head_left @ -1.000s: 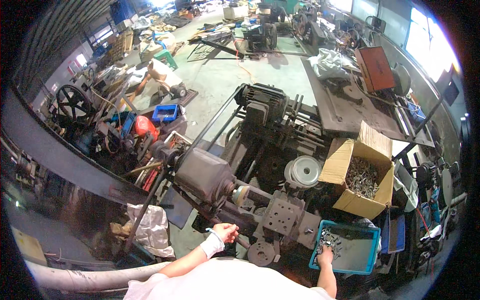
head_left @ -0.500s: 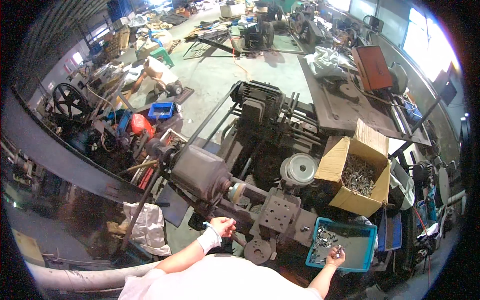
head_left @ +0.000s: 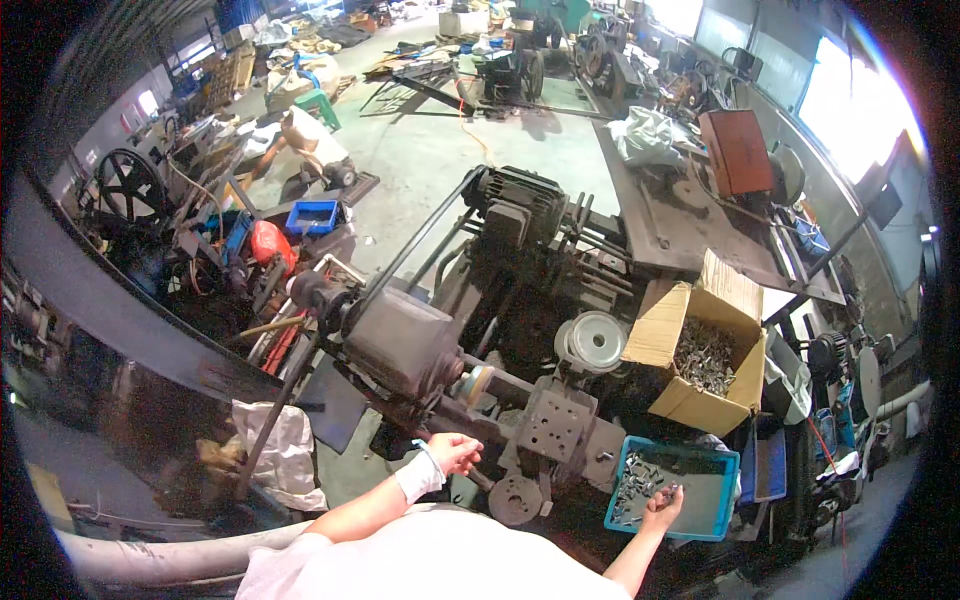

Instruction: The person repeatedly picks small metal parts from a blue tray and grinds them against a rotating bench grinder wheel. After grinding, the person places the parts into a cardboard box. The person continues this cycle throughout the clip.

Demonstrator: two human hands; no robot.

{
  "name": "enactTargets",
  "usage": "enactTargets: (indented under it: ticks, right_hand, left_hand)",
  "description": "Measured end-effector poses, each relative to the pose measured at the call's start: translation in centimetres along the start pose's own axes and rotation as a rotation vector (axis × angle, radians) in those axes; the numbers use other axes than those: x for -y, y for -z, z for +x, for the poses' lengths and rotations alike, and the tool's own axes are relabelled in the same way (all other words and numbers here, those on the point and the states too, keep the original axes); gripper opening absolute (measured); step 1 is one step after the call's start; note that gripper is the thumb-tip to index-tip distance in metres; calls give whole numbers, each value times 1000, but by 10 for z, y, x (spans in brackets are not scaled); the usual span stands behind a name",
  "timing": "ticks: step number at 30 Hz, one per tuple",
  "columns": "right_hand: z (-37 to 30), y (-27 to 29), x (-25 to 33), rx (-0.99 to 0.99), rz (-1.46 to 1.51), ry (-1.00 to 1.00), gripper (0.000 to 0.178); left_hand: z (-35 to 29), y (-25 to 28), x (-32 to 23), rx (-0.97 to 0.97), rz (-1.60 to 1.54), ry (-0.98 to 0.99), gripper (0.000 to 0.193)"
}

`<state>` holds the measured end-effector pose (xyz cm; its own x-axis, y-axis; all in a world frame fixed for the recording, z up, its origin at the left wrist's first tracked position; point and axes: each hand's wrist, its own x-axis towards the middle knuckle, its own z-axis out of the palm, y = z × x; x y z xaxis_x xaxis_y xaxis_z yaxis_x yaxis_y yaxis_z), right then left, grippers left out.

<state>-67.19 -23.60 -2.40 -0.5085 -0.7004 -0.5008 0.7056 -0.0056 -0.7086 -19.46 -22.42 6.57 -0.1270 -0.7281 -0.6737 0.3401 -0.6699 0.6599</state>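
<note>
My left hand [head_left: 455, 453], with a white wrap and a light blue band at the wrist, hovers in front of the dark lathe-like machine [head_left: 398, 335]. Its fingers are curled together, and anything inside them is too small to make out. Over the turquoise plastic tray [head_left: 735, 490], my right hand [head_left: 660, 512] is closed, with small shiny metal pieces showing at its fingertips. Many loose metal pieces [head_left: 637, 482] lie at the tray's left side. Between my hands sits a drilled metal block [head_left: 553, 428] with a round wheel [head_left: 515, 499] below it.
Behind the tray, an open cardboard box [head_left: 668, 325] is filled with small metal parts. A pale round pulley [head_left: 596, 341] and a dark motor [head_left: 518, 205] stand beyond the block. A large pale pipe [head_left: 170, 553] runs along the lower left. Machinery and scrap crowd both sides.
The view has shifted slightly. My right hand has moved a little left and up over the tray, toward the loose pieces. The left hand's fingers look slightly more extended.
</note>
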Motion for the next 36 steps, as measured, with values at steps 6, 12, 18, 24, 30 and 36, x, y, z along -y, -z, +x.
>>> enactTargets:
  ticks: [6,12,18,24,30,36]
  right_hand:
    - [-140,-147,-11,430,-45,-157,21]
    - [-250,-245,-89,730,-1024,864,27]
    - [-284,-267,-110,893,-1243,1250,30]
    - [-287,-272,-128,982,-1285,1216,36]
    - [-271,-251,-148,811,-810,232,42]
    - [-265,-260,-133,695,-145,-594,42]
  left_hand:
    - [-4,-52,-16,387,-107,126,31]
    - [4,-73,-15,641,-549,291,53]
    - [0,-31,-12,772,-921,208,30]
    - [-31,-14,-36,449,-647,-11,29]
    - [0,17,-1,477,-691,208,26]
    - [-20,25,-19,340,-776,378,27]
